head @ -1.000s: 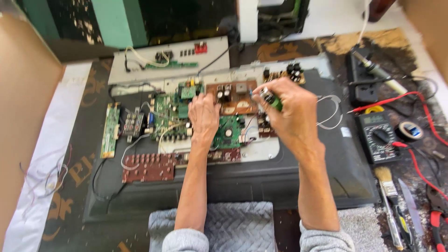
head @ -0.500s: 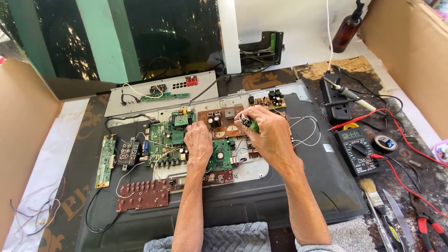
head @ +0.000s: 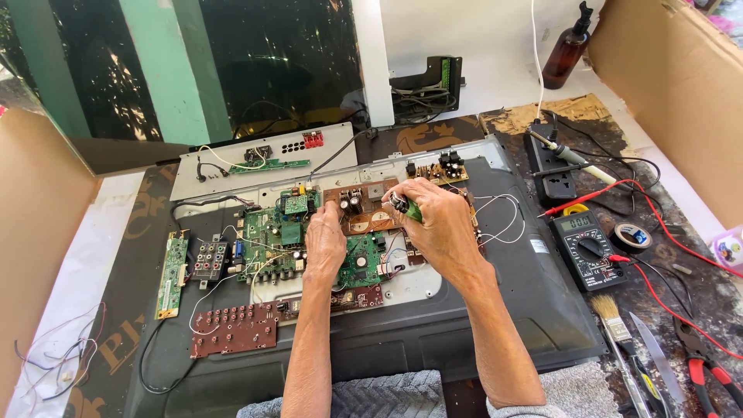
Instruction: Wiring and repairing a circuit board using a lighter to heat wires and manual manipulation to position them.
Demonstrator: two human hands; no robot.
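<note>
An opened flat television (head: 534, 310) lies back-up on the bench, its circuit boards bare. My left hand (head: 323, 246) rests flat on the green main board (head: 271, 236), fingers together, holding nothing. My right hand (head: 437, 224) is closed around a green-handled tool (head: 405, 207), most likely a screwdriver, whose end sits over the brown power board (head: 362, 210). The tool's tip is hidden by my fingers. A small tan board (head: 437, 169) lies just beyond that hand.
A narrow green strip board (head: 172, 272) and a brown button board (head: 234, 328) lie at the left. On the right are a multimeter (head: 584, 244) with red leads, a power strip (head: 553, 166), tape roll (head: 635, 236), brush (head: 615, 325), pliers (head: 708, 371). Brown bottle (head: 566, 53) stands behind. Cardboard walls flank both sides.
The head camera has tilted up and back, so the boards sit lower in view. Both hands stay on the boards; the right hand still grips the tool.
</note>
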